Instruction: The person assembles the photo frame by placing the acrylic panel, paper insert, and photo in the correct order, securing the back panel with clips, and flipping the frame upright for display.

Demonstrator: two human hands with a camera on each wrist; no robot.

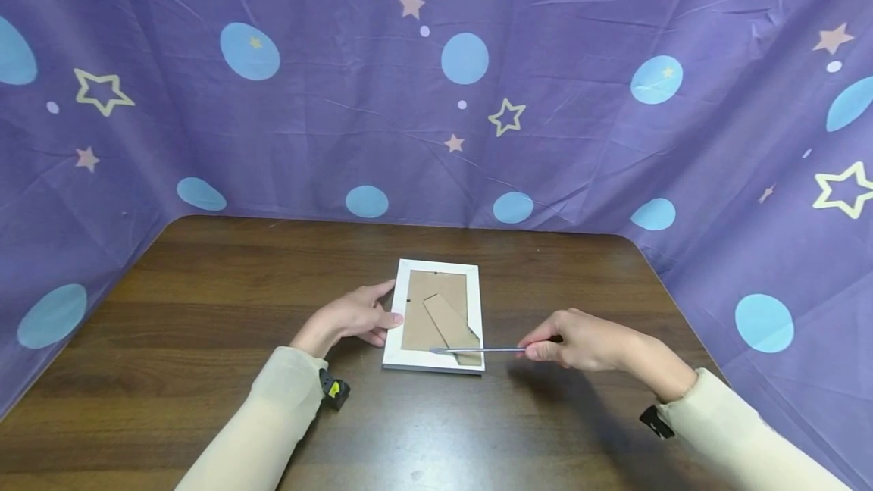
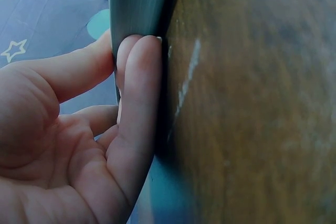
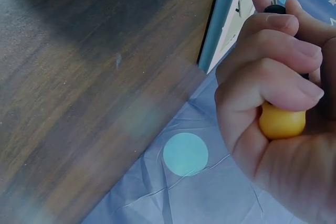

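A white picture frame lies face down on the table, its brown backing board and slanted easel stand facing up. My left hand holds the frame's left side, thumb on the white border and fingers along the outer edge, which the left wrist view shows close by. In my right hand is a screwdriver; its yellow-ended handle sits inside the curled fingers. The metal shaft reaches left across the stand's lower end, with the flat tip over the lower part of the frame.
The brown wooden table has rounded far corners. A purple cloth with stars and blue ovals hangs behind it and along both sides. Dark wrist straps show at both sleeves.
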